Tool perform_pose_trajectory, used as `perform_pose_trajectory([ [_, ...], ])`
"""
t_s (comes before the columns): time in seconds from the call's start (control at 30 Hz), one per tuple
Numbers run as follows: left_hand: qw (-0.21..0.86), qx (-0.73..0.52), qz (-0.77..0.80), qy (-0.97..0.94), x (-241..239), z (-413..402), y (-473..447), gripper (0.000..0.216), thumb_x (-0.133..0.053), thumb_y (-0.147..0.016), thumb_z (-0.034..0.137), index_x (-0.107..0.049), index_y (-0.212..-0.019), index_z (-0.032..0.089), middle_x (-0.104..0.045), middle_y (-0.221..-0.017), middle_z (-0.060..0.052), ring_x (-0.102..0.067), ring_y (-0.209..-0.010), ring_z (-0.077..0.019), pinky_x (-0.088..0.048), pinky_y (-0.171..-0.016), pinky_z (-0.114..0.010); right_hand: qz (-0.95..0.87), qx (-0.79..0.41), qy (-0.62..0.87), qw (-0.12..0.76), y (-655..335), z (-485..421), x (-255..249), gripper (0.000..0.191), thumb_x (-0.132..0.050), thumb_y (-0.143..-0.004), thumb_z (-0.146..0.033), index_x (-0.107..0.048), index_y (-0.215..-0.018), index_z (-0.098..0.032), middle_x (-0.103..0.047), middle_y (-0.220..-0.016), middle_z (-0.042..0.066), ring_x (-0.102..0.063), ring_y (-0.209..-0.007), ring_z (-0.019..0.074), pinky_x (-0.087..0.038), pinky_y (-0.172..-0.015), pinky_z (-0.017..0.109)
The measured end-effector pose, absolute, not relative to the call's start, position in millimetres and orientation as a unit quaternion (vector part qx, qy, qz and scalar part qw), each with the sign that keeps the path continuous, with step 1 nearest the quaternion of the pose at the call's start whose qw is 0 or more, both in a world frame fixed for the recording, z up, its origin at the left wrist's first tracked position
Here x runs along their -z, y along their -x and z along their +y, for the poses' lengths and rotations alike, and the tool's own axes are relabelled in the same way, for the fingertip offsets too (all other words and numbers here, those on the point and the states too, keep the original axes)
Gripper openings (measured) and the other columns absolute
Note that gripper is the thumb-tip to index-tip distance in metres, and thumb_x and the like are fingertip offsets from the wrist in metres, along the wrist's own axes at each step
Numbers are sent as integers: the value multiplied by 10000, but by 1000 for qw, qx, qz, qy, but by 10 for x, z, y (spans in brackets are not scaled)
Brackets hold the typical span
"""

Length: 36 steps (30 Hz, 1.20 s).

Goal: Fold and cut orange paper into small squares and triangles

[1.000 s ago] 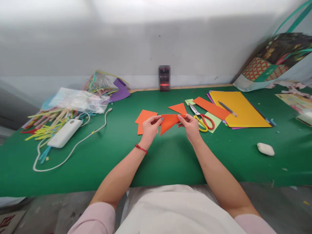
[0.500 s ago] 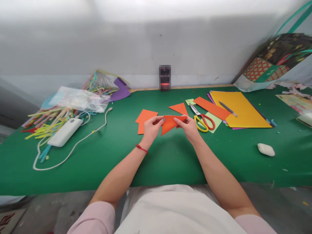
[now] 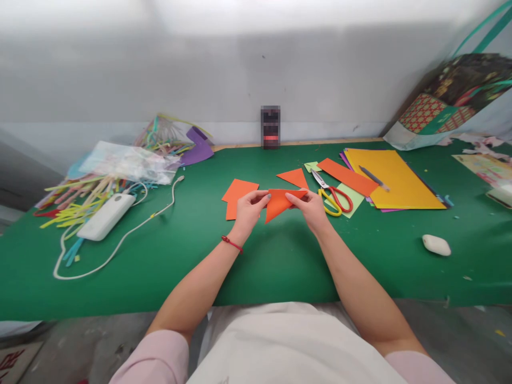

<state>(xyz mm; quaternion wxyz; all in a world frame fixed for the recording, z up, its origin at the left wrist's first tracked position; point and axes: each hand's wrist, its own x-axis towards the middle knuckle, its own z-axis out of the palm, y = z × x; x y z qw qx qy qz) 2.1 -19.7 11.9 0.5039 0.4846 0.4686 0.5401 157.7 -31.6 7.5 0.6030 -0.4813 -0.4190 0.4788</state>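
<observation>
Above one green table [image 3: 280,266], left hand [image 3: 248,212] and right hand [image 3: 312,210], pinched nearly closed, hold one orange triangle [image 3: 277,204].

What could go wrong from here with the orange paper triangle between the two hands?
The left hand and right hand pinch the orange paper triangle above the table, so it might crease unevenly without a flat backing.

The metal scissors with red and yellow handles lie close by the right hand, which could bump them.
</observation>
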Motion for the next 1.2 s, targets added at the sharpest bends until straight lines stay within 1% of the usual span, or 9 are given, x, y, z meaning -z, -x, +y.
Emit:
perform_pose_trajectory([
  [0.37, 514, -535, 466, -482, -111, -180, -16, 229, -734, -603, 320, -695, -774, 172, -701, -785, -49, -652, -798, -191, -533, -738, -337, -428, -470, 496, 591, -1602, -319, -85, 297, -786, -526, -392, -606, -600, -167, -616, -611, -4, -574, -579, 133, -519, -566, 279],
  [0.53, 520, -534, 469, -474, -107, -179, -22, 225, -736, -598, 315, -696, -765, 169, -696, -757, -43, -646, -759, -176, -532, -718, -322, -432, -474, 485, 595, -1617, -333, -115, 293, -776, -552, -410, -612, -602, -172, -614, -610, -7, -584, -589, 136, -539, -572, 282],
  [0.67, 526, -540, 470, -459, -106, -151, 1, 239, -739, -593, 309, -694, -775, 161, -692, -759, -42, -641, -750, -167, -527, -712, -313, -449, -498, 448, 592, -1663, -338, -144, 314, -756, -585, -431, -670, -769, -192, -655, -692, 0, -613, -642, 149, -553, -541, 277],
  [0.73, 528, -543, 471, -452, -107, -136, 15, 246, -737, -595, 304, -692, -785, 155, -691, -770, -44, -638, -748, -161, -523, -709, -308, -457, -505, 434, 590, -1686, -332, -146, 324, -742, -605, -446, -671, -803, -200, -661, -708, 1, -630, -672, 156, -550, -520, 263],
  [0.9, 523, -550, 469, -452, -103, -139, 12, 234, -728, -609, 303, -689, -786, 157, -685, -768, -41, -631, -741, -153, -520, -708, -304, -455, -478, 459, 595, -1695, -306, -121, 329, -728, -606, -493, -634, -677, -186, -657, -652, 11, -646, -612, 166, -544, -482, 268],
  [1.1, 500, -557, 473, -465, -95, -178, -30, 197, -720, -621, 306, -693, -761, 170, -682, -735, -33, -633, -732, -157, -522, -708, -310, -427, -445, 477, 626, -1646, -303, -84, 342, -741, -574, -508, -619, -624, -194, -643, -556, 1, -622, -507, 173, -563, -521, 330],
  [1.2, 488, -560, 475, -473, -94, -176, -27, 200, -720, -621, 312, -694, -762, 172, -681, -732, -33, -634, -731, -158, -523, -702, -311, -424, -437, 483, 629, -1636, -309, -87, 359, -741, -560, -527, -598, -606, -200, -640, -551, -2, -613, -493, 175, -566, -531, 346],
])
